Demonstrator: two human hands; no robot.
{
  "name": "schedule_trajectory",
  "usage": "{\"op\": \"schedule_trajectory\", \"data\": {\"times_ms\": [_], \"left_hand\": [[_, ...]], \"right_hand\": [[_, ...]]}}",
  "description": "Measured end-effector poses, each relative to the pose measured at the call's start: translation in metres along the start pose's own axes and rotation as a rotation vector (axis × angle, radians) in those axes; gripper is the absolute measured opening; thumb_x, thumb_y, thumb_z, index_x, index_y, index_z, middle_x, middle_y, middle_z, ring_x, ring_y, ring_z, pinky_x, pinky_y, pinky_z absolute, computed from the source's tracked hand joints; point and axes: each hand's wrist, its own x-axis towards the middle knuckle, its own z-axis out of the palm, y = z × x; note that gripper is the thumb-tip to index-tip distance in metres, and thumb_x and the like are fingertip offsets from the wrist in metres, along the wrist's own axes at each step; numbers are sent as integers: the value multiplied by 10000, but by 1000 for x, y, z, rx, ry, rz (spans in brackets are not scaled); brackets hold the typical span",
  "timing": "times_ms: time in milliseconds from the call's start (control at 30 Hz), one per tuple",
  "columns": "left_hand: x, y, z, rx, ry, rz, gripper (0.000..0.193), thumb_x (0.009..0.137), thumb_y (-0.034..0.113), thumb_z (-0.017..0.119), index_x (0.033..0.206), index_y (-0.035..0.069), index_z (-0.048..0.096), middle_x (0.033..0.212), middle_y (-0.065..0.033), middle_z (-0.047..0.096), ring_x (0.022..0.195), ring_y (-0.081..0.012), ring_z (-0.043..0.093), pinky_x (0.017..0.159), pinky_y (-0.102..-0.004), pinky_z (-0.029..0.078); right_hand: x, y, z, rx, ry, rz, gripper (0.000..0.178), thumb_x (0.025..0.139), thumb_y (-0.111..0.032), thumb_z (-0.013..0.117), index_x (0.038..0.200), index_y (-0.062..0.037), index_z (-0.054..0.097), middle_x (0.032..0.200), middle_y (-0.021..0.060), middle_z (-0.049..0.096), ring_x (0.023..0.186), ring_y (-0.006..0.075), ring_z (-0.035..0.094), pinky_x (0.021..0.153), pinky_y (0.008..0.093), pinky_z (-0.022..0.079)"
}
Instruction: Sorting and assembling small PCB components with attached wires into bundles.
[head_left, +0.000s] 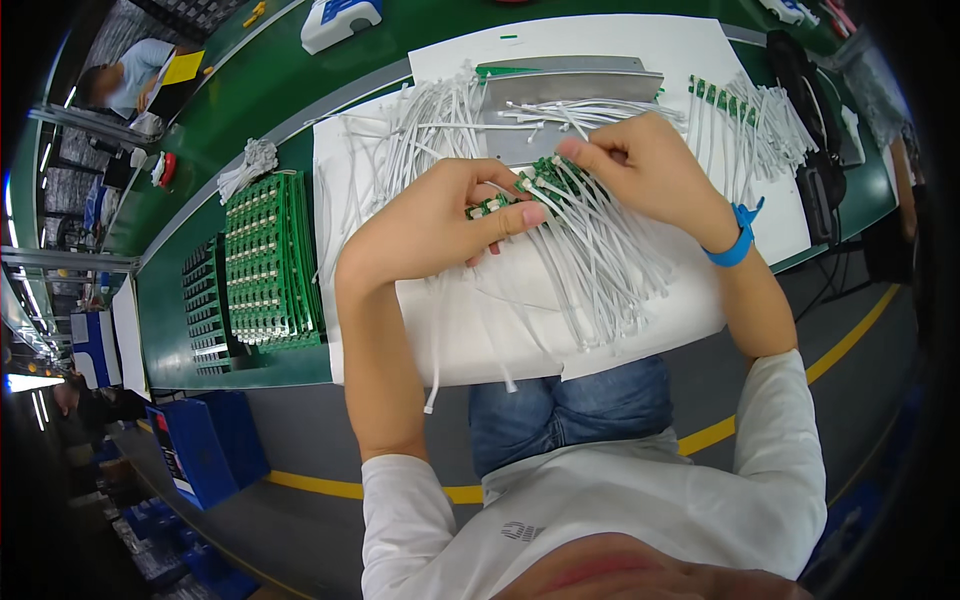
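- I saw both of the person's hands through the head camera, close together above a white sheet [450,345] that covered part of the green table [290,372].
- The left hand [425,220] was closed, thumb against curled fingers, pinching a cluster of small green circuit boards [560,174].
- The right hand [660,175] was bent over the same cluster from the other side, its fingers curled and its thumb tip at the upper edge of the boards. I could not tell whether it was pinching a board, a cable or nothing.
- I had the cluster between the two hands, with its white cables [605,255] fanning down over the sheet toward the person's lap.
- Just beyond the hands I could see a grey metal plate [560,85], with loose cables lying across it.
- To the left of the plate lay a thick heap of white cables [430,130]; to the right I made out a row of small boards [722,100] with cables attached.
- Farther left on the table I saw a stack of green panels [265,265] beside a black slotted rack [203,305].
- A blue band [738,243] circled the right wrist.
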Motion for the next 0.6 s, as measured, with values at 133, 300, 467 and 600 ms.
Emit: {"op": "schedule_trajectory", "data": {"times_ms": [133,300,467,600], "left_hand": [[-2,-12,-5,-110,-77,80,421,922,167,669,1272,-5,509,872,-36,603,676,-54,542,609,-206,470],[-13,-18,-22,-317,-96,265,647,900,25,650,1453,63,315,1027,-67,596,781,-100,585,720,-230,505],[6,-29,-19,-299,-62,346,661,881,58,688,1425,38,312,1076,-98,620,808,-148,670,724,-265,520],[22,-46,-3,-154,66,541,680,778,131,794,1293,-60,394,953,-139,669,791,-190,691,653,-254,521]], "right_hand": [[8,-6,-15,118,82,-57,512,939,-391,601,633,18,585,479,133,420,414,244,374,448,369,307],[26,-25,-7,203,-108,-227,429,938,-323,609,665,4,558,497,113,441,429,217,397,451,349,326],[12,-19,26,429,-259,-226,284,934,-191,578,718,-8,552,542,71,478,486,152,435,478,317,342],[-12,-5,41,473,-157,-114,291,998,-220,525,794,-17,562,607,-28,447,512,62,361,471,255,286]]}}
